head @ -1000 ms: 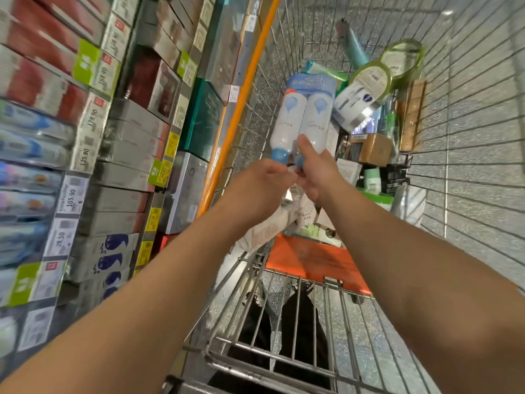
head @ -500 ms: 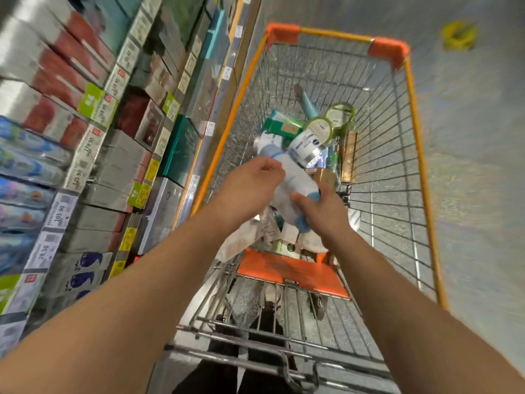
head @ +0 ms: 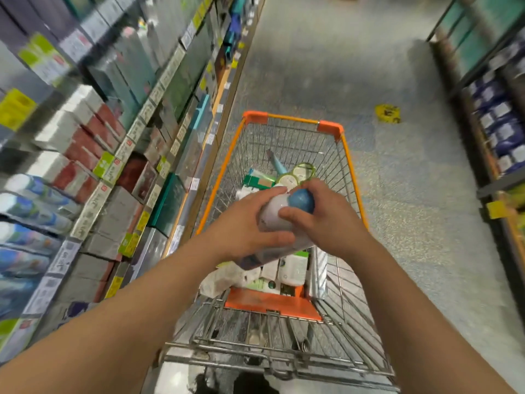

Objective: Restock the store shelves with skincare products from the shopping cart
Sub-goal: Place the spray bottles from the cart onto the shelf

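Overhead, looking down a speckled aisle floor (head: 397, 209), shelves (head: 99, 155) crowding left of the cart (head: 352, 177). Above the cart, gripping a white twin-pack bottle (head: 274, 214): left hand (head: 244, 226) wrapping its body, right hand (head: 326, 220) curling round the blue cap (head: 301, 201).

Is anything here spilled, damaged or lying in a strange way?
No spill or damage shows. The products in the orange-rimmed wire cart lie in a loose jumble. Both hands, left and right, grip the white bottle pack with blue caps.
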`<state>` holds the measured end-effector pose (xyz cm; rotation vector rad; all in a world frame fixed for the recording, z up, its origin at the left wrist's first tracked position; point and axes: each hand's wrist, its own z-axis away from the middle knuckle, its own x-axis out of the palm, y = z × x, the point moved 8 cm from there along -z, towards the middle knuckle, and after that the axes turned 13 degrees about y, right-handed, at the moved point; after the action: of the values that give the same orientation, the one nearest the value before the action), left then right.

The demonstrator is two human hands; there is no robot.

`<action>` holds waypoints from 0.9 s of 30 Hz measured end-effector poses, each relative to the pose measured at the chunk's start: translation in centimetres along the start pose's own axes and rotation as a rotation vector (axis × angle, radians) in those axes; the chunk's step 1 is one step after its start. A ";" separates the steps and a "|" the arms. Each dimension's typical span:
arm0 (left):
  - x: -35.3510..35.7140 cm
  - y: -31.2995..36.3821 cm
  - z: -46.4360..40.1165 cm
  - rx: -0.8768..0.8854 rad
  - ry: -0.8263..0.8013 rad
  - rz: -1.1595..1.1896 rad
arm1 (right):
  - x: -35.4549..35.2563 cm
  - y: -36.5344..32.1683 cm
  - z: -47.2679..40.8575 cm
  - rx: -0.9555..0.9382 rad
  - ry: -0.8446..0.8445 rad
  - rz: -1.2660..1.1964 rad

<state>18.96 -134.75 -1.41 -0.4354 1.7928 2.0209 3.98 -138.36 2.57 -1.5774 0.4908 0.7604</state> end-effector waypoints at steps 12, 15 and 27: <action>-4.6 3.7 5.3 -0.012 0.274 0.182 | -6.1 -10.3 0.5 -0.290 0.064 -0.072; -5.5 4.7 6.1 -0.024 0.333 0.190 | -7.8 -10.9 0.6 -0.262 0.220 -0.338; -10.5 12.1 9.1 0.068 0.560 0.424 | -3.2 -7.7 4.7 0.112 0.144 -0.841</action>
<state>22.49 -127.80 15.32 -0.7036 2.4532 2.2567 6.24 -132.90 10.11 -1.5467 -0.0546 -0.0224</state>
